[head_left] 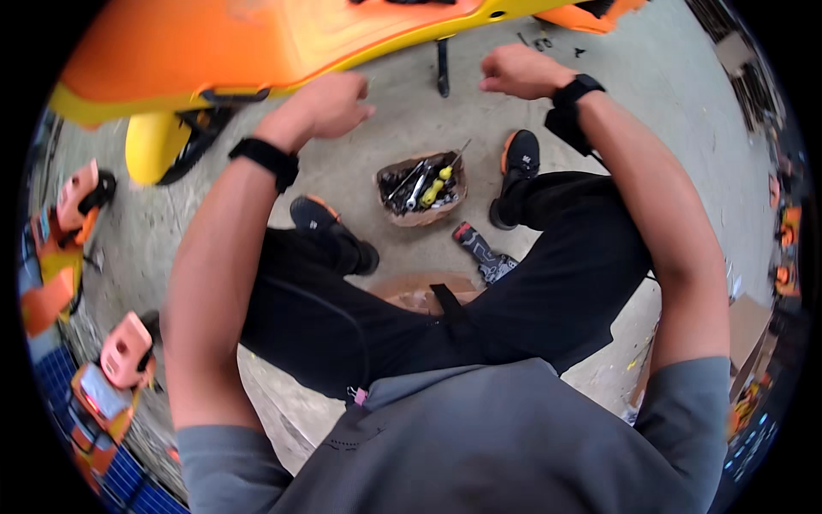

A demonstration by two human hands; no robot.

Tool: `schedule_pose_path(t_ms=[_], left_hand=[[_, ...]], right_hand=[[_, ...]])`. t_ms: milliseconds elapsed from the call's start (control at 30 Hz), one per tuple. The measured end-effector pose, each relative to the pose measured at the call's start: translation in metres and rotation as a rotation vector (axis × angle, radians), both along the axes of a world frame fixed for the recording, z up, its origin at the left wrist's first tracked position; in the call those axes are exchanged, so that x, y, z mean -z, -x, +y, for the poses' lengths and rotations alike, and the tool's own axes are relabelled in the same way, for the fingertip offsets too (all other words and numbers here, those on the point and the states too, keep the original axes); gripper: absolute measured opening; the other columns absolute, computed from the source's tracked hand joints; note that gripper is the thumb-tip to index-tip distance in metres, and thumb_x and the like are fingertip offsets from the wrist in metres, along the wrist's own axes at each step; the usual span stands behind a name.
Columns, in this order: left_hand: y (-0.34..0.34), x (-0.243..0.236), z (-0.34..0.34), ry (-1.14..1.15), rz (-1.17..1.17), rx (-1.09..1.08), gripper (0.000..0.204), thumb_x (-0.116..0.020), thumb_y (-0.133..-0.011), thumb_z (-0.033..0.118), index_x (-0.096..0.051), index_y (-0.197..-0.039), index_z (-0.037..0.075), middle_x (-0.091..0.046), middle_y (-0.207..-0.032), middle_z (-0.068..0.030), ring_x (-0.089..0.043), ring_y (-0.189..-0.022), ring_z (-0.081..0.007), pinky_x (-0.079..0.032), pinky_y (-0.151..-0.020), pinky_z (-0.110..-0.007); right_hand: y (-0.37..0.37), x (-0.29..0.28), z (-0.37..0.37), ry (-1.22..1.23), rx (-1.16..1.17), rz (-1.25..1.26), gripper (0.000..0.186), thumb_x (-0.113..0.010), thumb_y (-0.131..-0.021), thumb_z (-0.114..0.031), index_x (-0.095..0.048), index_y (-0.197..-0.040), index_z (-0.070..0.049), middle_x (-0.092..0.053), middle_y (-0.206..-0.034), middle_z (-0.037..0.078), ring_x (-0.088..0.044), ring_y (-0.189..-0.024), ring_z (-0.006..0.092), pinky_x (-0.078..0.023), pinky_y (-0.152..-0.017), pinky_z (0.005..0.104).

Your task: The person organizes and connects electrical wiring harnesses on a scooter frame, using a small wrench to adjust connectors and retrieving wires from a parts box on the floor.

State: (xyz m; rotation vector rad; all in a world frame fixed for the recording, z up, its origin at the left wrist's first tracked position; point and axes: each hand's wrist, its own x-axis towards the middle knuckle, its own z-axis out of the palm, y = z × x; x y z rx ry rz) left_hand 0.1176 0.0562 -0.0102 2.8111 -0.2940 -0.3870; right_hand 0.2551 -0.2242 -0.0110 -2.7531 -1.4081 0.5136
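Note:
Before me stands a large orange and yellow vehicle body (282, 51) with a black stand leg (443, 67) under it. My left hand (334, 104) is curled closed just below its yellow edge; whether it touches that edge I cannot tell. My right hand (521, 71) is also curled closed, out to the right over the concrete floor. What either hand holds, if anything, is hidden by the fingers. Between my feet sits a small open cardboard box (419, 218) full of hardware, with a yellow-handled screwdriver (437, 187) and a wrench (417, 188) on top.
A dark power tool (481, 251) lies near my right leg. Small black parts (541, 41) are on the floor beyond my right hand. A yellow fender (154, 147) hangs at left. Several orange seat-like units (126, 349) stand along the left; cardboard (747, 330) is at right.

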Motion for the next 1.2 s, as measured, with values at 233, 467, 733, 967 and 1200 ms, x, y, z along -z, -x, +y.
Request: schedule_pose_path(t_ms=[233, 467, 733, 967, 1200], left_hand=[[-0.013, -0.004, -0.002, -0.136, -0.05, 0.114, 0.033, -0.064, -0.087, 0.028, -0.061, -0.104, -0.001, -0.067, -0.087, -0.0186, -0.065, -0.086, -0.0347, -0.051, -0.076, -0.041], [-0.009, -0.01, 0.011, -0.1, -0.077, 0.086, 0.033, -0.057, -0.079, 0.026, -0.069, -0.081, -0.004, -0.066, -0.087, -0.0262, -0.063, -0.085, -0.0426, -0.05, -0.078, -0.048], [0.03, -0.028, 0.039, -0.128, -0.125, 0.03, 0.031, -0.056, -0.08, 0.024, -0.07, -0.083, -0.004, -0.067, -0.087, -0.0253, -0.064, -0.084, -0.0411, -0.05, -0.078, -0.046], [0.049, -0.046, 0.054, 0.059, -0.095, -0.106, 0.031, -0.057, -0.079, 0.022, -0.068, -0.082, -0.007, -0.064, -0.083, -0.0289, -0.063, -0.081, -0.0434, -0.05, -0.077, -0.046], [0.052, -0.046, 0.06, 0.08, 0.037, -0.202, 0.03, -0.06, -0.081, 0.023, -0.064, -0.088, -0.006, -0.064, -0.085, -0.0284, -0.063, -0.085, -0.0425, -0.05, -0.076, -0.046]], right_hand=[[0.002, 0.007, -0.006, -0.006, 0.045, 0.125, 0.021, -0.06, -0.087, -0.022, -0.065, -0.087, -0.002, -0.067, -0.074, 0.012, -0.064, -0.071, 0.0284, -0.05, -0.068, 0.0389], [0.004, 0.022, -0.003, 0.078, 0.112, 0.192, 0.021, -0.061, -0.087, -0.023, -0.066, -0.086, -0.003, -0.066, -0.073, 0.015, -0.064, -0.072, 0.0316, -0.049, -0.067, 0.0408], [0.052, 0.074, 0.028, -0.277, 0.56, 0.549, 0.024, -0.058, -0.092, -0.022, -0.065, -0.098, 0.0, -0.065, -0.077, 0.005, -0.06, -0.069, 0.0107, -0.05, -0.062, 0.026], [0.106, 0.184, 0.07, -0.041, 0.328, 0.404, 0.028, -0.063, -0.081, -0.027, -0.07, -0.096, -0.005, -0.069, -0.089, 0.018, -0.066, -0.086, 0.0342, -0.051, -0.08, 0.0403], [0.151, 0.246, 0.074, -0.105, 0.348, 0.343, 0.023, -0.062, -0.076, -0.018, -0.07, -0.095, -0.006, -0.069, -0.089, 0.017, -0.066, -0.086, 0.034, -0.052, -0.079, 0.0417]])
